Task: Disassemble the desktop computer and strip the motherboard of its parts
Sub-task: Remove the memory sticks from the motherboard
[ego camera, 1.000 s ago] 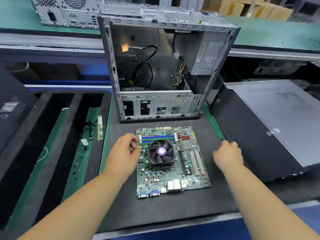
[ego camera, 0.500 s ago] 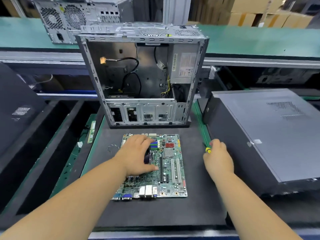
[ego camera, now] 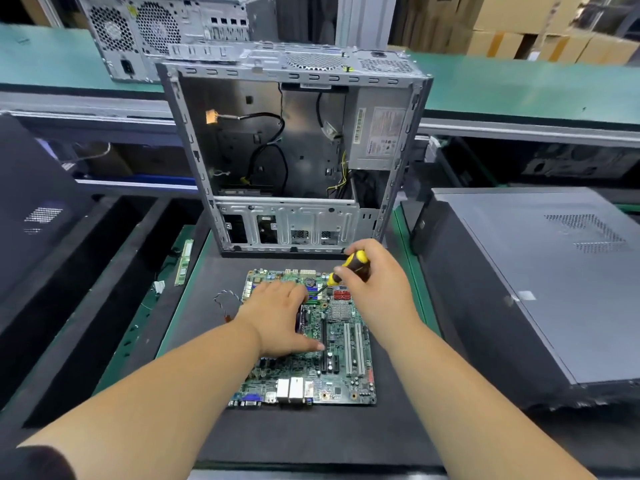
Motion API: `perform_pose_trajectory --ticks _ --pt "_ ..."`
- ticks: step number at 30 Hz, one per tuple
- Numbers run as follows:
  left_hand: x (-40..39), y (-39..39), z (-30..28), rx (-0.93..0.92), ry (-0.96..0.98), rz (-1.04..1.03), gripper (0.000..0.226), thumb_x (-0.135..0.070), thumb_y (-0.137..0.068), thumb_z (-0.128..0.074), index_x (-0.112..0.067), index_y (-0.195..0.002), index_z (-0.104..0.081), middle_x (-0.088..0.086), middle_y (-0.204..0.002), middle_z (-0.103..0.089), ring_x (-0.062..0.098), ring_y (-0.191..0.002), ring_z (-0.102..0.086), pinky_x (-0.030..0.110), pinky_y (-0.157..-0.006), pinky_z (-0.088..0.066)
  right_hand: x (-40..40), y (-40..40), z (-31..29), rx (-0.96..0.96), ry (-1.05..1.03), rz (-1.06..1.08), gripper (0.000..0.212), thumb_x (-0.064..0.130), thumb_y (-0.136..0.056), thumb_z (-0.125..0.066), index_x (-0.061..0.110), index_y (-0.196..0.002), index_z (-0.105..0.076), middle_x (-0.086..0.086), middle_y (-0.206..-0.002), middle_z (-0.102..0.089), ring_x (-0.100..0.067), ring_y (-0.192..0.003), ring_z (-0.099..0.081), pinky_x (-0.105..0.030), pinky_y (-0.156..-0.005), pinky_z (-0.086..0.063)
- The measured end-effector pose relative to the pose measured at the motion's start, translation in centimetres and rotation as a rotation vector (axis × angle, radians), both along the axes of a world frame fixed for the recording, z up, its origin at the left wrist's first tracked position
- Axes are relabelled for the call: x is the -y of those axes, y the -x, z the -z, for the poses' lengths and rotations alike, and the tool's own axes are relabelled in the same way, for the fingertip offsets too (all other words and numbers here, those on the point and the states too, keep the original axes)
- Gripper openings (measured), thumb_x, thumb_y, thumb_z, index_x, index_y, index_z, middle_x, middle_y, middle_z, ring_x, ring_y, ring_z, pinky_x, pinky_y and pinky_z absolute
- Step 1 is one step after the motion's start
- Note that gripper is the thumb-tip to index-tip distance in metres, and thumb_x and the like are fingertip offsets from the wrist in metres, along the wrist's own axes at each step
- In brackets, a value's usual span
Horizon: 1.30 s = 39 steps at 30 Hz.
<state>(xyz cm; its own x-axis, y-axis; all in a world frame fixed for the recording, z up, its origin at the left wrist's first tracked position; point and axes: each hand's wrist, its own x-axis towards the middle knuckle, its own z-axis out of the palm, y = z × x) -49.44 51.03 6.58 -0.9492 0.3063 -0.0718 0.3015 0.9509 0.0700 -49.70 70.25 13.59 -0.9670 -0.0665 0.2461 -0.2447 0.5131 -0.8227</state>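
1. Gripping a yellow-and-black-handled screwdriver (ego camera: pixel 354 266), the right hand (ego camera: pixel 375 289) is angling its tip down at the green motherboard (ego camera: pixel 341 358).
2. Left hand (ego camera: pixel 280 318) is pressing on the cooler, fingers spread; cooler mostly hidden.
3. Motherboard is lying flat on a dark mat (ego camera: pixel 207 341), before the open grey metal computer case (ego camera: pixel 294 150).

A closed dark grey computer case (ego camera: pixel 540 289) lies flat on its side, its vented top panel facing up. Relative to it: stacked brown cardboard boxes (ego camera: pixel 519 32) sit far behind, beyond a long green conveyor belt (ego camera: pixel 519 88). A second silver computer tower (ego camera: pixel 149 32) stands on that belt, far to the left and behind. A dark panel (ego camera: pixel 31 202) leans at the far left, across a black foam-lined trough (ego camera: pixel 86 289).
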Motion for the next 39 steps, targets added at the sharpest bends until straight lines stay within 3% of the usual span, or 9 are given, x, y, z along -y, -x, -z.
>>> perform_pose_trajectory --ticks 7,15,17,21,24,26,29,34,39 --pt "0.1 0.1 0.0 0.001 -0.040 0.023 0.097 -0.099 -0.045 -0.032 -0.027 -0.109 -0.044 -0.008 -0.110 -0.047 0.019 -0.106 -0.042 0.040 -0.099 -0.031 1.4 -0.6 -0.5 -0.065 -0.216 -0.084 0.021 0.028 -0.093 -0.062 0.038 -0.103 -0.047 0.022 -0.091 -0.049 0.004 -0.089 -0.050 -0.011 -0.066 -0.037" --pt "0.7 0.4 0.0 0.037 -0.036 0.071 0.104 -0.096 -0.039 -0.042 -0.027 -0.117 -0.041 -0.007 -0.112 -0.046 0.018 -0.107 -0.041 0.041 -0.098 -0.031 3.0 -0.9 -1.1 -0.051 -0.293 -0.079 0.019 0.024 -0.094 -0.061 0.033 -0.105 -0.048 0.017 -0.091 -0.048 -0.004 -0.082 -0.049 -0.019 -0.064 -0.039" --pt "0.9 0.4 0.1 0.046 -0.065 0.063 0.097 -0.087 -0.042 -0.047 -0.028 -0.119 -0.040 -0.007 -0.114 -0.046 0.018 -0.108 -0.040 0.040 -0.098 -0.030 3.4 -0.7 -1.6 -0.056 -0.376 -0.140 0.021 0.020 -0.094 -0.061 0.028 -0.109 -0.049 0.015 -0.094 -0.048 -0.007 -0.080 -0.046 -0.026 -0.067 -0.038" --pt "1.0 0.3 0.1 0.039 -0.107 0.063 0.089 -0.077 -0.047 -0.050 -0.026 -0.120 -0.042 -0.006 -0.112 -0.047 0.019 -0.107 -0.040 0.038 -0.096 -0.030 4.3 0.2 -3.1 -0.009 -0.461 -0.355 0.030 0.008 -0.092 -0.060 0.031 -0.107 -0.050 0.016 -0.100 -0.052 -0.009 -0.096 -0.047 -0.028 -0.079 -0.041" --pt "0.9 0.3 -0.3 0.051 -0.079 0.076 0.095 -0.077 -0.050 -0.051 -0.023 -0.127 -0.040 -0.003 -0.119 -0.047 0.020 -0.112 -0.040 0.040 -0.100 -0.030 5.0 0.8 -3.2 0.217 -0.215 -0.400 0.026 0.009 -0.091 -0.057 0.034 -0.093 -0.050 0.010 -0.090 -0.058 -0.012 -0.082 -0.054 -0.031 -0.072 -0.044" --pt "0.9 0.2 -0.5 0.069 -0.026 0.095 0.109 -0.084 -0.050 -0.048 -0.021 -0.137 -0.032 -0.001 -0.130 -0.043 0.023 -0.122 -0.036 0.042 -0.107 -0.026 5.4 0.7 -2.7 0.247 -0.017 -0.321 0.007 0.027 -0.093 -0.055 0.029 -0.087 -0.051 0.003 -0.082 -0.058 -0.013 -0.074 -0.051 -0.033 -0.070 -0.042" --pt "1.0 -0.4 -0.6 0.039 0.045 0.087 0.122 -0.092 -0.050 -0.039 -0.017 -0.144 -0.020 0.003 -0.137 -0.034 0.027 -0.131 -0.027 0.043 -0.115 -0.017 6.1 0.6 -1.8 0.262 0.210 -0.238 0.041 0.055 -0.087 -0.043 0.016 -0.079 -0.053 -0.004 -0.078 -0.055 -0.014 -0.071 -0.047 -0.036 -0.072 -0.040" --pt "0.5 -0.7 -0.5 -0.009 0.078 0.044 0.099 -0.089 -0.063 -0.032 -0.016 -0.130 -0.035 0.005 -0.126 -0.043 0.028 -0.119 -0.037 0.044 -0.107 -0.028 7.0 1.4 0.0 0.215 0.600 -0.193 0.028 0.029 -0.092 -0.041 0.016 -0.068 -0.046 0.000 -0.062 -0.040 -0.017 -0.060 -0.036 -0.028 -0.060 -0.032" --pt "0.2 0.4 -0.7 0.053 0.126 0.067 0.096 -0.083 -0.067 -0.036 -0.015 -0.134 -0.035 0.006 -0.128 -0.043 0.030 -0.119 -0.038 0.046 -0.107 -0.027 8.0 2.6 -0.1 0.244 0.611 -0.417 0.026 0.012 -0.078 -0.039 0.017 -0.053 -0.041 -0.002 -0.053 -0.034 -0.013 -0.048 -0.025 -0.020 -0.047 -0.021"
